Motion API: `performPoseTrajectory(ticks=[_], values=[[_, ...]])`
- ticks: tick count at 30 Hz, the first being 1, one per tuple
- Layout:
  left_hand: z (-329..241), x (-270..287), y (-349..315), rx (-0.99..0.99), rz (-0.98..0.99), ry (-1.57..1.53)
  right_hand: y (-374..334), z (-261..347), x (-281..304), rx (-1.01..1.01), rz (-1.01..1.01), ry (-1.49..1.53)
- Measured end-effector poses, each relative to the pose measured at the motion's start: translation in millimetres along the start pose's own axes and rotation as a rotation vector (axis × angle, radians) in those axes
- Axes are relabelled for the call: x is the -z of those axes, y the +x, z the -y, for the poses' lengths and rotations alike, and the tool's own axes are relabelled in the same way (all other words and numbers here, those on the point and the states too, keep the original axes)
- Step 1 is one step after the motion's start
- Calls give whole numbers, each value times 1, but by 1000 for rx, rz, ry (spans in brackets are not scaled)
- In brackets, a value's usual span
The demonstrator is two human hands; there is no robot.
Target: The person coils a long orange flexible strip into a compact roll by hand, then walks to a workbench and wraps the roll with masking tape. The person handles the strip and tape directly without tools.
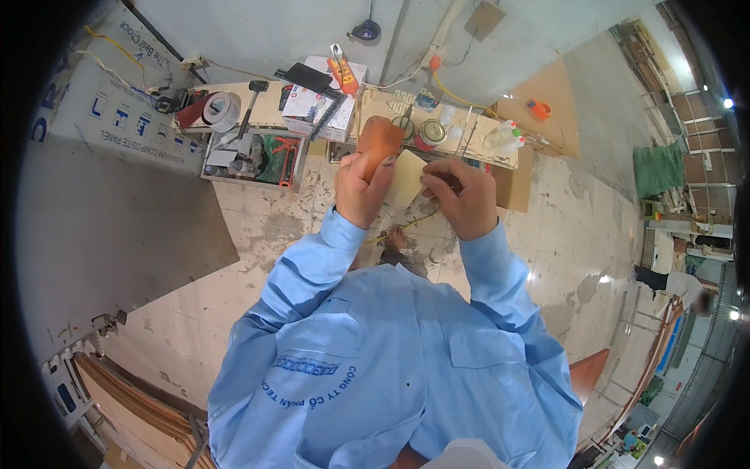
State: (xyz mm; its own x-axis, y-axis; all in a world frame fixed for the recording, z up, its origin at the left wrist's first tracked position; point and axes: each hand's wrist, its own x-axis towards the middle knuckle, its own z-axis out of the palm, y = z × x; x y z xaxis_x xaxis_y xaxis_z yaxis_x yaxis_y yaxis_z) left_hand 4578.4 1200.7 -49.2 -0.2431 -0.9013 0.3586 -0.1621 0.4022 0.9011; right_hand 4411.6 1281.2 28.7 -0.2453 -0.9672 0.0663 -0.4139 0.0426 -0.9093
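My left hand (pixel 359 192) is closed around a smooth, orange-brown piece with a rounded end (pixel 381 144). Its thumb lies at the edge of a pale yellow, flat sheet (pixel 405 180), which hangs beside the brown piece. On the sheet's other side, my right hand (pixel 466 195) pinches its right edge between thumb and fingers. Both hands are held up in front of a narrow bench (pixel 376 100). Just beyond them on the bench are scissors (pixel 404 125) and a round jar with a red side (pixel 430 135). How the sheet meets the brown piece is partly hidden by my left fingers.
Bottles (pixel 501 139), a black-headed mallet (pixel 251 105), a tape roll (pixel 223 109) and an orange clamp meter (pixel 342 74) lie along the bench. A drawer of tools (pixel 254 162) juts out at left. A large panel (pixel 109 234) stands left; another person (pixel 678 287) is far right.
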Motion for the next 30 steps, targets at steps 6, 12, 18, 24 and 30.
performPoseTrajectory(ticks=[6,12,18,24,30], values=[[-3,5,1,-102,19,68,-10,6,7,349,-6,-486],[-10,9,6,-171,23,128,-8,11,12,404,15,-605],[-10,12,7,-153,11,83,-2,10,13,295,39,-330],[-18,21,-3,-48,74,46,-8,11,22,302,133,-355],[-36,40,-63,464,388,-206,-60,10,24,-1,357,-184]])
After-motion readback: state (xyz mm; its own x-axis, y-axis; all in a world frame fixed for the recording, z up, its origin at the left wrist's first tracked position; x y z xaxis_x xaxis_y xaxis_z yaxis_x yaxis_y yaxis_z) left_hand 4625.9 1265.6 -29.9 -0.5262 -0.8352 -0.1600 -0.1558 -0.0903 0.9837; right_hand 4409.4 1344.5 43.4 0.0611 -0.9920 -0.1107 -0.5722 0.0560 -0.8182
